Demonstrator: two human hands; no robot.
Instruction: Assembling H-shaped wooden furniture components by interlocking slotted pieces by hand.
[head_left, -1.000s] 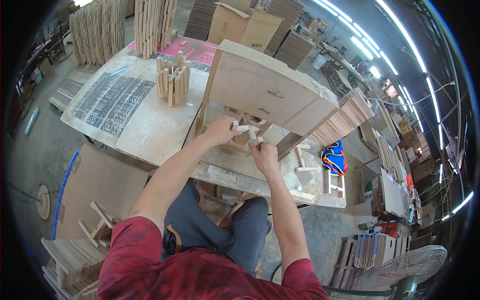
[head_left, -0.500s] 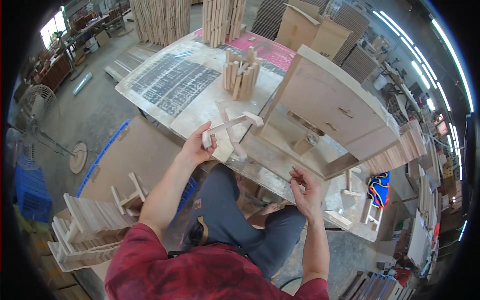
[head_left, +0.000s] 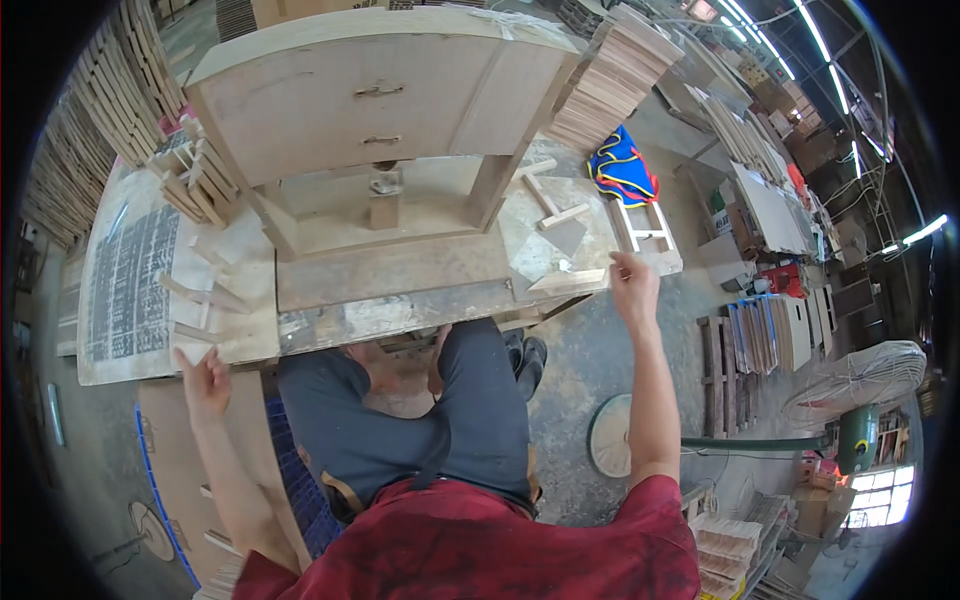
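Note:
My left hand [head_left: 205,382] is at the table's front left edge, fingers apart, holding nothing that I can see. Just beyond its fingertips, a pale wooden frame piece with crossing bars [head_left: 205,296] rests on the tabletop. My right hand [head_left: 634,288] hovers by the right corner of the table with its fingers curled together; whatever may be between them is too small to make out. Beside it lies a pale wooden bar with a slanted end [head_left: 568,281]. A small ladder-like wooden frame [head_left: 645,228] sits just beyond this hand.
A wooden cabinet-like box [head_left: 330,95] stands on the worktable [head_left: 390,310] before me. Bundled wooden sticks [head_left: 198,185] are at its left. Stacked boards [head_left: 615,80] and a blue cloth with red and yellow edging [head_left: 622,168] are at the right. A fan [head_left: 858,385] stands at far right.
My view has swung to the right. The crossed wooden piece has left my left hand and now lies on the table. My right hand has moved right, to the table corner.

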